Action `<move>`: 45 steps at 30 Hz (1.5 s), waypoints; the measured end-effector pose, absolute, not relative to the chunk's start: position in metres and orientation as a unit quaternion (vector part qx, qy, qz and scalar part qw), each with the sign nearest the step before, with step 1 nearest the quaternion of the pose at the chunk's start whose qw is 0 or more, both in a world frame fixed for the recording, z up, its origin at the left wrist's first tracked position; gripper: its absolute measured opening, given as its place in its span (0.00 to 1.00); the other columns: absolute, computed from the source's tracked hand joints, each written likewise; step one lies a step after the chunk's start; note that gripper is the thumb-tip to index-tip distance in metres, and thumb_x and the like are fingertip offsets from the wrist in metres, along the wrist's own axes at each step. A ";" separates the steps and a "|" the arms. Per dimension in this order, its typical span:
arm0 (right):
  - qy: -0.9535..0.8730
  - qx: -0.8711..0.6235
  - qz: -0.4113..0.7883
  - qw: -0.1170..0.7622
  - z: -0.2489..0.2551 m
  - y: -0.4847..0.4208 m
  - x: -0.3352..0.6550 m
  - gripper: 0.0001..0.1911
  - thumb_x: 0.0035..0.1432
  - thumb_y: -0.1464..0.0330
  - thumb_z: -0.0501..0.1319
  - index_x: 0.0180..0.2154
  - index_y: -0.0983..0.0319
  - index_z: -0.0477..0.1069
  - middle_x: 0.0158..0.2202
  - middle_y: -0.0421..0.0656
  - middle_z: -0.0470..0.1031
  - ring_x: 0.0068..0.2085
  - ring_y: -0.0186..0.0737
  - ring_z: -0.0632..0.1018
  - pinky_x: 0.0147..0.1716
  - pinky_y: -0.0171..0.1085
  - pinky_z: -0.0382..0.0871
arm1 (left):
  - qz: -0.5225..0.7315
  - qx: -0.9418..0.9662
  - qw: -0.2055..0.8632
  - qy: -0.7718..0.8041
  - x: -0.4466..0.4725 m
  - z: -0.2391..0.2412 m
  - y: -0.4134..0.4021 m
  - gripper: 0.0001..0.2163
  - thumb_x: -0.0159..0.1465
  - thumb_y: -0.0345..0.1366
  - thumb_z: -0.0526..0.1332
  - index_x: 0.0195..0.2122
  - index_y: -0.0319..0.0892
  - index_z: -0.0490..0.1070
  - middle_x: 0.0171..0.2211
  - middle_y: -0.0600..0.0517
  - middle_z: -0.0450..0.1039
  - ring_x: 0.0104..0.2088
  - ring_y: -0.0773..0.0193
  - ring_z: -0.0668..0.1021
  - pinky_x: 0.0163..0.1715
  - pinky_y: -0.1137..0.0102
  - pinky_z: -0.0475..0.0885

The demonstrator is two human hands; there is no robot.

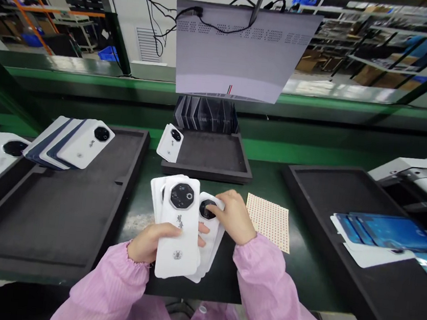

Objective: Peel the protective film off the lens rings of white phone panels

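Observation:
My left hand [156, 241] is closed around a small fanned stack of white phone back panels [180, 233], held over the bench. The front panel stands nearly upright, with a black octagonal camera area at its top, dark lettering and a small round mark. Just right of that stack, my right hand [236, 216] pinches the top corner of another white phone back panel [209, 226], its thumb over the dark camera area. More white panels show behind both of these. The fingertips behind the panels are partly hidden.
Left is a black tray [49, 213] with overlapping white panels [79, 147]. A smaller black tray [208, 169] lies ahead, below a monitor [241, 55]. A dotted sticker sheet [268, 220] lies right of my hand. Blue-faced panels [386, 231] rest in the right tray [334, 184].

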State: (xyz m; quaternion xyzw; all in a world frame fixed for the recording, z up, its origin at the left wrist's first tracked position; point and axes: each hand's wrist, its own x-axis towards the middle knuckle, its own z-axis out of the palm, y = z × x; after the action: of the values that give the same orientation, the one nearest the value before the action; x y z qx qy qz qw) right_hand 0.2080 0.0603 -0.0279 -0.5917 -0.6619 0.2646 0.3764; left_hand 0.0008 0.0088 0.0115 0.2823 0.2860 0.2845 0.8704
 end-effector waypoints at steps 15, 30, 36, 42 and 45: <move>-0.641 -0.436 0.403 0.486 0.000 0.042 0.205 0.04 0.48 0.69 0.66 0.28 0.59 0.72 0.29 0.40 0.67 0.32 0.37 0.69 0.33 0.39 0.65 | 0.165 0.467 0.770 0.402 0.014 0.005 0.003 0.11 0.51 0.29 0.57 0.35 0.39 0.73 0.32 0.50 0.74 0.37 0.56 0.75 0.42 0.61 0.67; -0.673 -0.113 0.566 0.462 0.018 0.020 0.216 0.07 0.54 0.70 0.61 0.25 0.59 0.66 0.24 0.39 0.70 0.25 0.35 0.73 0.25 0.36 0.69 | 0.223 0.298 0.884 0.285 0.007 0.008 0.007 0.16 0.50 0.36 0.55 0.36 0.31 0.74 0.26 0.43 0.75 0.27 0.56 0.76 0.27 0.67 0.68; -0.671 -0.443 0.286 0.521 0.008 0.028 0.207 0.05 0.52 0.72 0.63 0.33 0.59 0.70 0.32 0.42 0.70 0.35 0.40 0.71 0.34 0.41 0.67 | 0.202 0.357 0.849 0.335 0.011 0.005 0.005 0.14 0.51 0.33 0.56 0.37 0.34 0.74 0.31 0.43 0.76 0.31 0.57 0.77 0.32 0.66 0.70; -0.686 -0.461 0.309 0.471 0.009 0.032 0.205 0.04 0.51 0.70 0.64 0.32 0.59 0.71 0.31 0.41 0.70 0.35 0.40 0.71 0.35 0.42 0.67 | 0.174 0.408 0.811 0.381 0.018 0.006 0.003 0.12 0.50 0.29 0.56 0.35 0.38 0.73 0.31 0.48 0.74 0.33 0.58 0.76 0.37 0.63 0.70; -0.675 -0.458 0.349 0.460 0.009 0.032 0.208 0.03 0.50 0.70 0.64 0.29 0.59 0.70 0.29 0.40 0.69 0.33 0.39 0.70 0.34 0.40 0.66 | 0.163 0.426 0.797 0.395 0.018 0.005 0.002 0.13 0.50 0.27 0.55 0.36 0.39 0.73 0.32 0.50 0.73 0.35 0.59 0.75 0.38 0.63 0.70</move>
State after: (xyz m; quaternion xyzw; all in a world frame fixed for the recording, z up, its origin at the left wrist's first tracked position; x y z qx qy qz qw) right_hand 0.2084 0.0323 0.0089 -0.4585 -0.6754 0.3488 0.4603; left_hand 0.0181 0.0018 0.0050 0.4261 0.3953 0.1634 0.7972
